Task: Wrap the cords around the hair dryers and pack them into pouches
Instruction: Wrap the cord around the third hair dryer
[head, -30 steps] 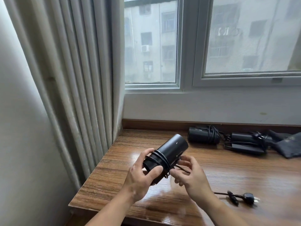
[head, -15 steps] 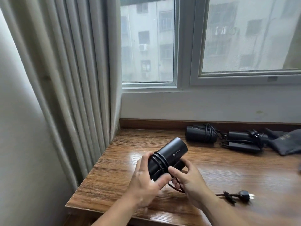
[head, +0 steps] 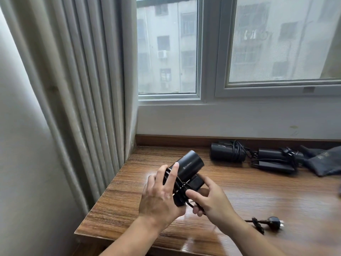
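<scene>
A black hair dryer (head: 190,165) is held above the left part of the wooden table (head: 276,196), its barrel pointing up and to the right. My left hand (head: 160,196) grips its rear end, fingers lying over several turns of black cord (head: 180,183) wound round the barrel. My right hand (head: 210,200) pinches the cord just below the dryer's folded handle. The cord's loose end with its plug (head: 273,219) lies on the table to the right.
Two more black hair dryers (head: 227,151) (head: 275,159) with wound cords lie at the back by the wall. A dark pouch (head: 324,161) lies at the far right. A grey curtain (head: 83,89) hangs left of the table, whose left edge is near.
My left hand has shifted over the dryer's rear so its fingers now lie across the wound cord. My right hand has brought the cord round under the barrel. The plug stays on the table.
</scene>
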`<state>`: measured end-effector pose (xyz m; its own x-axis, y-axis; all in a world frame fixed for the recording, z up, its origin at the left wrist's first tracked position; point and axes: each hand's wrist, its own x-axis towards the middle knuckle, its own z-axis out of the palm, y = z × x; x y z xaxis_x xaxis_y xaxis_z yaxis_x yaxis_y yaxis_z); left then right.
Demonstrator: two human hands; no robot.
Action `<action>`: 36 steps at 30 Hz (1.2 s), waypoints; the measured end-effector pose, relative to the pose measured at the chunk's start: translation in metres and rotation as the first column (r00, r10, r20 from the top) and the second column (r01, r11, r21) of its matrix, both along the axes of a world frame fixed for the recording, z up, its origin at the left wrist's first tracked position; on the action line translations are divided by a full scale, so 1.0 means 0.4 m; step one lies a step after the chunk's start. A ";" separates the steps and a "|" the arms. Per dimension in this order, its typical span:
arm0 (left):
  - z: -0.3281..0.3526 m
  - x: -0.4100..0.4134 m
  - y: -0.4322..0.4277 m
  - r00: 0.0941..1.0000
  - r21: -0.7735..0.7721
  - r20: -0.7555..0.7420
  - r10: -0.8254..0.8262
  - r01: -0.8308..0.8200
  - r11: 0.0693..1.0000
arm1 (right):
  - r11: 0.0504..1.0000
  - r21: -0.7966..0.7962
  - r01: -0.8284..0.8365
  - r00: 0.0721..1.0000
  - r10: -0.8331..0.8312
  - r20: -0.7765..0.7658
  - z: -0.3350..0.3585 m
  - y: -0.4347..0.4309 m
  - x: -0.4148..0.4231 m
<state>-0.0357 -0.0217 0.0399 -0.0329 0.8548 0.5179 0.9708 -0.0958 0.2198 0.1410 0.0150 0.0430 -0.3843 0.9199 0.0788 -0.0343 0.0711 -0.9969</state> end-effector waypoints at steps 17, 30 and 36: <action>0.084 -0.010 -0.031 0.354 -0.102 0.924 -0.146 0.594 0.798 | 0.991 0.131 0.004 1.000 -0.004 -0.001 0.059 0.002 0.069; 0.129 0.047 -0.042 0.807 -0.108 0.522 -0.277 0.385 0.917 | 0.987 -0.077 0.140 0.936 -0.157 -0.315 0.037 -0.011 0.040; 0.095 0.111 -0.054 0.987 -0.081 0.070 -0.146 0.152 0.985 | 0.957 -0.140 0.255 0.916 -0.286 -0.282 0.023 -0.009 0.004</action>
<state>0.0089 -0.0432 0.0781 0.0677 0.8939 0.4431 0.9308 -0.2165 0.2944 0.1427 0.0115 0.0520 -0.0925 0.9942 0.0544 -0.3224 0.0218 -0.9464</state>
